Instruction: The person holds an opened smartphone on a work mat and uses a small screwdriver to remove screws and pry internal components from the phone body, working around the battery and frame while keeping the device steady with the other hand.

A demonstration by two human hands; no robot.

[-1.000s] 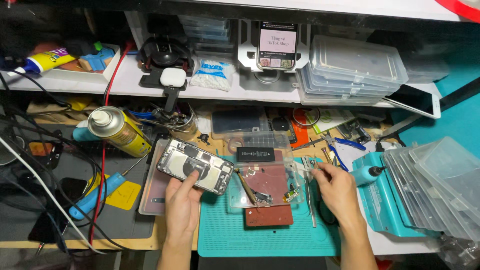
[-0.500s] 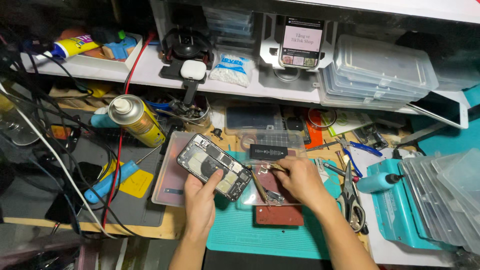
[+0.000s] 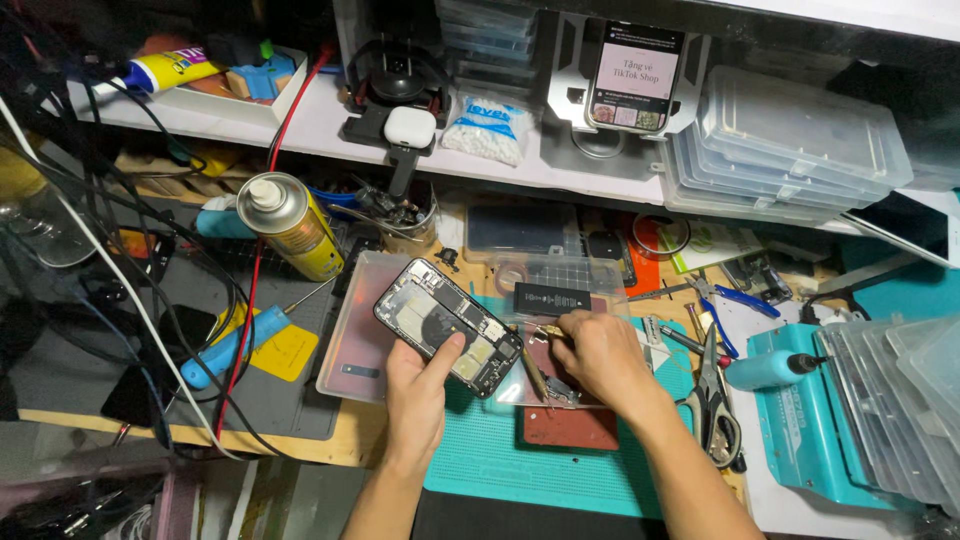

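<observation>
Down at the front of the cluttered wooden worktop [image 3: 300, 440], the head camera shows the left hand [image 3: 418, 392] closed around an opened black smartphone with its back cover off and its metal shields and boards bared [image 3: 447, 327]. The fingers wrap beneath it and the thumb presses on its lower half. The phone is tilted, one corner toward the back left, and sits over the seam between a clear pinkish plastic tray [image 3: 350, 340] and a teal cutting mat [image 3: 520, 460] at the front edge.

Just to the right of the phone, the right hand [image 3: 595, 355] is curled shut, pinching a slim brass-coloured tool [image 3: 533, 375] whose tip points down near the phone's right corner; exactly how the fingers seat on it cannot be told. This hand hovers over a reddish-brown rectangular pad [image 3: 572, 428] lying on the mat, with a clear plastic parts box carrying a black strip [image 3: 552, 296] just behind it.

Toward the left rear stands a yellow spray can with a silver top [image 3: 290, 225], and nearer the left edge lies a blue-handled screwdriver [image 3: 235, 345] on a dark grey mat [image 3: 280, 410]. Right of the teal mat lie black-handled scissors [image 3: 718, 410], near a teal machine [image 3: 810, 420] at the right edge. On the white shelf [image 3: 320, 125] along the back, a second phone with a lit screen stands in a holder [image 3: 634, 75].
</observation>
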